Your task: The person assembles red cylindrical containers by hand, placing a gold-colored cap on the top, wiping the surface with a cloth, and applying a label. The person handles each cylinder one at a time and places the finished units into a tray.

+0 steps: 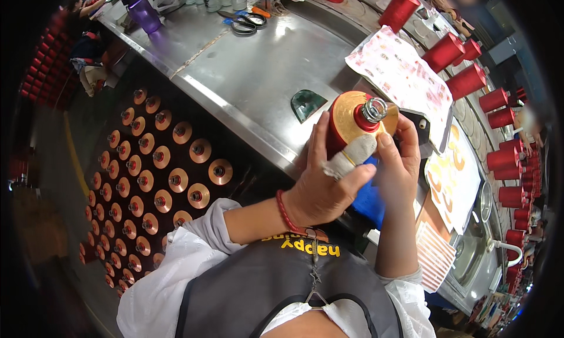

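Observation:
Between my two hands is a red bottle with a gold shoulder and a clear ringed glass neck, tilted with its neck toward me. My left hand grips its near left side. A finger of that hand wears a whitish cloth wrap with a thin band and presses on the gold shoulder. On the right side my right hand holds the bottle, its thumb on the gold edge. The fingers underneath are hidden. A dark green flat piece lies on the metal table beside the bottle.
Scissors and a purple flask stand farther back. Rows of gold-topped bottles fill the left. Red bottles line a curved conveyor at right. Nearer are a patterned cloth, a sheet of gold stickers and a sink.

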`<state>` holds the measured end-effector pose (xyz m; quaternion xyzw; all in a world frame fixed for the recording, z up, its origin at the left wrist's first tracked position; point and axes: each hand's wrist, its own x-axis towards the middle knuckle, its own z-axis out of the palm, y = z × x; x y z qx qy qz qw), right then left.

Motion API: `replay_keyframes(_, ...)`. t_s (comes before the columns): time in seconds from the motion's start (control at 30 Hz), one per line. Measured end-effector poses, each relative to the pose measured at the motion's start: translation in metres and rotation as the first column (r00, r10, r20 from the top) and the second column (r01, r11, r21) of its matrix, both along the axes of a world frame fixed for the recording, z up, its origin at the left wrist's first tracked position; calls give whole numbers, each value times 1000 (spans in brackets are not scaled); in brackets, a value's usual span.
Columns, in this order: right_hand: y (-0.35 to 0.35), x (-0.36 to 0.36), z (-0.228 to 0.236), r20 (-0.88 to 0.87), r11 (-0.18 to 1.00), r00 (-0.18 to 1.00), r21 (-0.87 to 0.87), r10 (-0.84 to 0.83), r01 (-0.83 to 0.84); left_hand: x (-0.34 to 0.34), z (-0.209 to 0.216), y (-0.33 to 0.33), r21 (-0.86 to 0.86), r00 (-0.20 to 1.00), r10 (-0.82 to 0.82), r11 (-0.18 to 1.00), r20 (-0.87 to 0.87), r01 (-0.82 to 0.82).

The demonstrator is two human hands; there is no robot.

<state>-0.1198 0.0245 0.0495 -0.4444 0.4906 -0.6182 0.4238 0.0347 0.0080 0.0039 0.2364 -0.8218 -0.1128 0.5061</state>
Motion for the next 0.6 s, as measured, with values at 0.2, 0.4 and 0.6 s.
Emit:
replay_keyframes(0.2, 7, 2, -5, -132, 997, 990, -68, -57, 48, 6, -8, 0, 49, 996, -16, 999, -84, 20)
replay_keyframes(0.4, 2, -4, 7, -38, 1000, 999, -22, 17, -18, -7, -15, 11, -14, 996, 84, 996, -18, -85)
replay_keyframes(0.6, -4, -10, 1, -159, 998, 987, -58, -22, 13, 7, -4, -15, 96, 962, -125, 984, -243, 152)
